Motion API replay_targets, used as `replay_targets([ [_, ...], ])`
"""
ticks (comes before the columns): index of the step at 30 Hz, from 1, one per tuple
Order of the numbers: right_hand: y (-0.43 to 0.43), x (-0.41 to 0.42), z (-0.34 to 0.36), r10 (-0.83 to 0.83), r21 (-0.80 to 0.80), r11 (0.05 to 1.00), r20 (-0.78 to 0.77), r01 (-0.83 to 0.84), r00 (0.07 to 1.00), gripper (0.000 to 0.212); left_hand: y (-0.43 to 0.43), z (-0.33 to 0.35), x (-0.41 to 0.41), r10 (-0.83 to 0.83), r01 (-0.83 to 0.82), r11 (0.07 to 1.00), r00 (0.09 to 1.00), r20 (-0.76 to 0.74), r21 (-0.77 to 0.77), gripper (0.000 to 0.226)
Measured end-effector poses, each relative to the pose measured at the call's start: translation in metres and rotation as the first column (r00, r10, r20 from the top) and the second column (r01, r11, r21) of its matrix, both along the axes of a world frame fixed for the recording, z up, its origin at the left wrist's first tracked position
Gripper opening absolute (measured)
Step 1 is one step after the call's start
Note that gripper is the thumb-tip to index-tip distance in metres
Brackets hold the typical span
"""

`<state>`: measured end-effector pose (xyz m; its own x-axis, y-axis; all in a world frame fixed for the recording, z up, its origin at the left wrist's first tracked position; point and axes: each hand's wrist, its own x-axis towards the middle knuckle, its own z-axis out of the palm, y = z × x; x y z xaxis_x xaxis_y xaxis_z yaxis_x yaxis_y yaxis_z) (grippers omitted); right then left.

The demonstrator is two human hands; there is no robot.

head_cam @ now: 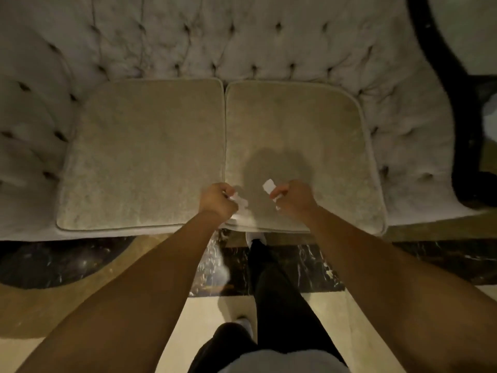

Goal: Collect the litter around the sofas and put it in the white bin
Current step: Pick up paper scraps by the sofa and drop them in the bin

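Both my hands hover over the front edge of a beige tufted sofa (150, 152), near the seam between its two seat cushions. My left hand (216, 199) is closed around crumpled white paper scraps (240, 204) that poke out to its right. My right hand (291, 196) pinches a small white paper piece (268, 185) between its fingers, and another bit shows under the fist. The white bin is not in view.
The sofa's tufted back and arms curve around the two cushions. A dark curved frame (457, 103) runs along the right. Below the sofa lies dark marble and cream floor (309, 265), where my legs in black trousers stand.
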<state>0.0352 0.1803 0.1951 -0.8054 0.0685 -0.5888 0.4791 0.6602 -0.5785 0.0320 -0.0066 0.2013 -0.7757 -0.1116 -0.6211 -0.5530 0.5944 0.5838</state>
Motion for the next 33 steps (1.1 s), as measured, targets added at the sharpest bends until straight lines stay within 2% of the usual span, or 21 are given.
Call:
replay_targets([
  [3, 0.004, 0.069, 0.062, -0.041, 0.006, 0.999, -0.091, 0.042, 0.995, 0.021, 0.008, 0.050, 0.061, -0.093, 0.095, 0.995, 0.992, -0.080, 0.023, 0.015],
  [5, 0.012, 0.121, 0.098, -0.058, 0.024, 0.998, -0.173, 0.063, 0.983, 0.023, 0.016, 0.082, 0.101, -0.123, 0.131, 0.990, 0.984, -0.129, 0.056, 0.028],
  [7, 0.015, 0.159, 0.110, -0.086, 0.017, 0.996, -0.208, 0.091, 0.974, 0.027, 0.023, 0.095, 0.128, -0.111, 0.121, 0.989, 0.988, -0.110, 0.089, 0.036],
  [12, 0.034, 0.240, 0.150, -0.226, 0.003, 0.973, -0.225, 0.232, 0.948, 0.037, 0.054, 0.143, 0.180, -0.182, 0.205, 0.967, 0.971, -0.155, 0.151, 0.027],
  [16, 0.064, 0.285, 0.166, -0.312, 0.038, 0.942, -0.278, 0.334, 0.909, 0.026, 0.090, 0.157, 0.206, -0.284, 0.315, 0.940, 0.936, -0.210, 0.133, 0.033],
  [20, 0.112, 0.339, 0.171, -0.413, 0.045, 0.894, -0.310, 0.447, 0.857, 0.016, 0.143, 0.168, 0.231, -0.499, 0.514, 0.858, 0.836, -0.228, 0.006, 0.029],
  [23, 0.159, 0.378, 0.171, -0.465, 0.079, 0.855, -0.317, 0.512, 0.826, 0.008, 0.200, 0.176, 0.252, -0.583, 0.600, 0.800, 0.773, -0.251, -0.011, 0.034],
  [26, 0.216, 0.415, 0.173, -0.592, 0.067, 0.762, -0.332, 0.644, 0.734, 0.007, 0.273, 0.185, 0.277, -0.691, 0.708, 0.704, 0.667, -0.280, -0.052, 0.026],
  [30, 0.304, 0.462, 0.181, -0.651, 0.079, 0.685, -0.380, 0.725, 0.657, 0.009, 0.380, 0.193, 0.318, -0.761, 0.792, 0.609, 0.568, -0.315, -0.043, 0.022],
  [33, 0.370, 0.499, 0.189, -0.649, 0.096, 0.671, -0.403, 0.735, 0.645, 0.011, 0.454, 0.197, 0.347, -0.810, 0.844, 0.529, 0.474, -0.346, -0.084, 0.016],
])
